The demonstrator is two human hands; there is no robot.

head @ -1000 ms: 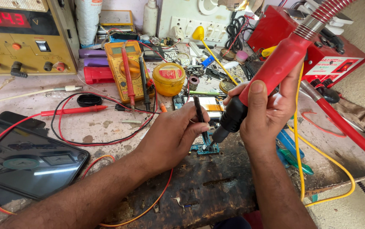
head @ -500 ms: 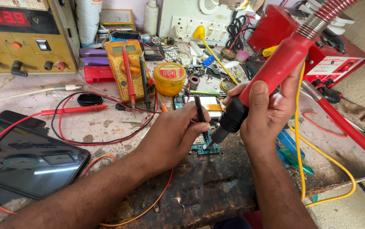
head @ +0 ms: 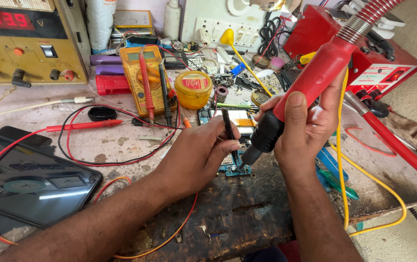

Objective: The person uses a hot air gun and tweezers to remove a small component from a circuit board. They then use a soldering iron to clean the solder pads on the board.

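One small blue circuit board [head: 235, 167] lies flat on the dark bench just below both sets of fingertips. Left hand [head: 199, 155] pinches one black tweezers [head: 228, 131], fingers closed round it. Right hand [head: 305, 128] wraps fully round one red hot-air handpiece [head: 310, 80], nozzle beside the tweezers. The board looks light, stiff and fragile, best gripped by its edges.

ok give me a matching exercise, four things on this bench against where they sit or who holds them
Things:
1. hot air handle
2. tweezers
3. yellow multimeter
4. dark tablet

Places:
A. near left edge of the bench
B. in the left hand
C. in the right hand
D. behind the hands, beside the round yellow tin

Pairs: 1-C, 2-B, 3-D, 4-A
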